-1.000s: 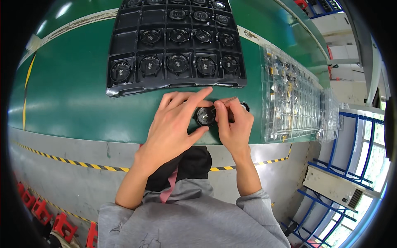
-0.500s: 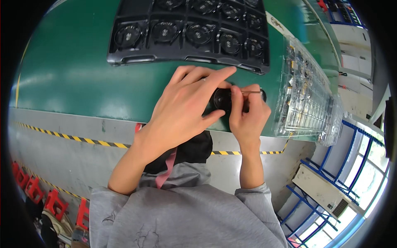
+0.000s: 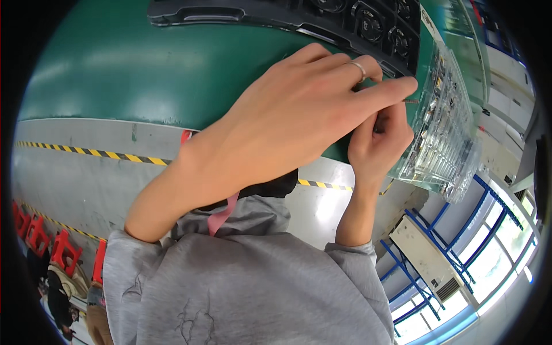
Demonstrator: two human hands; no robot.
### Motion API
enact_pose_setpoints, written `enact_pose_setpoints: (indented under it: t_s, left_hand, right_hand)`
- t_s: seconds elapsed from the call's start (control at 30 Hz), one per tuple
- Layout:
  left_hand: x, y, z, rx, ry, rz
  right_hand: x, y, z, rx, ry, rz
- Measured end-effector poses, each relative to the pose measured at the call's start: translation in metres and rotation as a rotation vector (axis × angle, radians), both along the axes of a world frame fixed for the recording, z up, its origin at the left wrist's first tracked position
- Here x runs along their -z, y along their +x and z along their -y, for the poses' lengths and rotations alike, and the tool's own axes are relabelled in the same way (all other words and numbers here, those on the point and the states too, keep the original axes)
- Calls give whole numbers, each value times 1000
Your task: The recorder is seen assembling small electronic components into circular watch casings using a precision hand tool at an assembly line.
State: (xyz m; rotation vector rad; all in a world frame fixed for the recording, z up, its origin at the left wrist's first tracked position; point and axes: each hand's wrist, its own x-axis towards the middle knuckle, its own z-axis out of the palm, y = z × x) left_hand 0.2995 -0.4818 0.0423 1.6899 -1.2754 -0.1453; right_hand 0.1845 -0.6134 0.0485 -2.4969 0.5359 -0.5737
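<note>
Black moulded plastic makes up the tray (image 3: pixel 267 18), cut off by the upper border, with glossy round pieces (image 3: pixel 369 24) in its cells; they are dark, circular and marked with small pale details. Just below the tray's near edge, toward the person, the left hand (image 3: pixel 319 103) lies palm down, a pale metal ring (image 3: pixel 361 70) on one finger and its index finger stretched across the right hand. Most of its fingertips are hidden, so I cannot tell whether it grips anything.

Below the tray's near right corner, the right hand (image 3: pixel 382 141) is curled in a narrow pinch around a stick (image 3: pixel 411 102). Only one end of that stick shows: thin, straight and reddish brown, pointing rightward from beside the left index fingertip. The rest is covered by the hands, as is whatever lies beneath them.

Green and smooth, the desk (image 3: pixel 144 69) spreads under the tray and out to its left. Right of the tray stand clear plastic packs (image 3: pixel 434 141), ribbed and shiny, with small contents.
</note>
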Motion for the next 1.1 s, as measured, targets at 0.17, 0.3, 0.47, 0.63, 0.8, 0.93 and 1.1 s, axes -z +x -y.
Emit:
enact_pose_setpoints:
  t_s: [0.17,0.3,0.47,0.63,0.8,0.93,1.1]
  left_hand:
    - [-8,6,-4,29,23,128]
    - [0,3,-3,8,-78,72]
    - [-4,5,-5,34,-20,117]
    - [-9,4,-6,22,49,211]
    - [-8,6,-7,36,36,245]
    - [-12,6,-9,83,88,150]
    - [-17,9,-6,119,124,111]
  right_hand:
    - [1,-1,-3,9,-32,15]
    - [4,1,-1,-42,-71,83]
    - [4,1,-2,-11,-32,90]
    - [8,-1,-2,1,-29,88]
    - [9,-4,0,-12,-27,106]
    - [7,-3,-1,-16,-7,99]
    - [8,-4,0,-11,11,97]
